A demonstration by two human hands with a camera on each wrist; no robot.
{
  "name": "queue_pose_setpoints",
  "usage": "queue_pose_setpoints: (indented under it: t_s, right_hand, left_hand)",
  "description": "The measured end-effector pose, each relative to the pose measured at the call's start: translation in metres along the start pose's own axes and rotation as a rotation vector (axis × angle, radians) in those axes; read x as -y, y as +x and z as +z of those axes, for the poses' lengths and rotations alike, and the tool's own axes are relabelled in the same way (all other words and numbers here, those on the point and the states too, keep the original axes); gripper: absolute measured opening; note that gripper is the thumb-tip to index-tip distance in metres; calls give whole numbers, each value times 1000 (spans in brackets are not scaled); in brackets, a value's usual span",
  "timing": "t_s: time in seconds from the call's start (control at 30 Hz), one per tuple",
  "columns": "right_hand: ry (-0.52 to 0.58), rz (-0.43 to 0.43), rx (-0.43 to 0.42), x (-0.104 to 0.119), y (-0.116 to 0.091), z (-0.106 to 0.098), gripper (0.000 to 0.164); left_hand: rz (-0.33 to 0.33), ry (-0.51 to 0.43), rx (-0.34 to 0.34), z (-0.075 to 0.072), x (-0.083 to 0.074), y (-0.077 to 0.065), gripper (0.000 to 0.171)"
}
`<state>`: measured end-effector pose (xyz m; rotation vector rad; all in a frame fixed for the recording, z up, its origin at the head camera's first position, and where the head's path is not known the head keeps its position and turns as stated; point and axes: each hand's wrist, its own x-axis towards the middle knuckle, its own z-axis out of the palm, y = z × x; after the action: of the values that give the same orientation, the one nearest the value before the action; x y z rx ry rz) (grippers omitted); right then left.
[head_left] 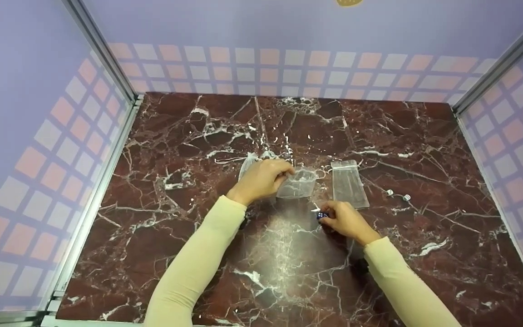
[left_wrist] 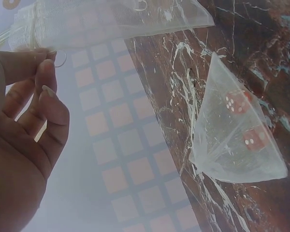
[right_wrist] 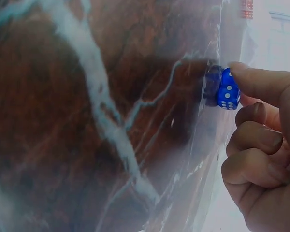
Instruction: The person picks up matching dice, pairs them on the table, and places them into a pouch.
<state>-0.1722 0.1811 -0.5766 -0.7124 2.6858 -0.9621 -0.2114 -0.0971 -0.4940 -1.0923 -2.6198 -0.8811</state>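
Observation:
My left hand [head_left: 263, 178] pinches the edge of a sheer white drawstring pouch [head_left: 298, 185] between thumb and fingertips, and the pouch [left_wrist: 121, 19] hangs across the top of the left wrist view. Lower and to the right, my right hand [head_left: 344, 220] pinches blue dice [right_wrist: 228, 92] with white pips, just above the tabletop. The blue dice [head_left: 322, 215] are partly covered by the fingers in the head view. Beyond the left hand stands another sheer pouch [left_wrist: 237, 140] with two red dice inside; in the head view the hand hides most of this pouch [head_left: 249, 163].
A flat sheer pouch [head_left: 350, 187] lies right of the held one. Two white dice [head_left: 398, 195] sit farther right on the dark red marbled tabletop [head_left: 161, 254]. Purple checked panels [head_left: 288, 68] wall the table at the back and sides.

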Motion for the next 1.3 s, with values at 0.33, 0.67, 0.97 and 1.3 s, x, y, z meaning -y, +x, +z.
queue_pose_setpoints:
  t_s: [0.33,0.67,0.97,1.3]
  right_hand:
    - [23,25,-24,-7,-3,-1,21]
    - [90,35,-99,6,3,-24,21]
    - [90,-120,-385,36,20,-55,20]
    - [77,-188,-450,66,39,-59,19]
  left_hand:
    - [-11,-1,17,-1,-1,2,20]
    - [-2,-15,21,-2,-3,3,19]
    - [-10,6,31,-1,-4,3,19]
    - [-5,14,23,2,-4,1,20]
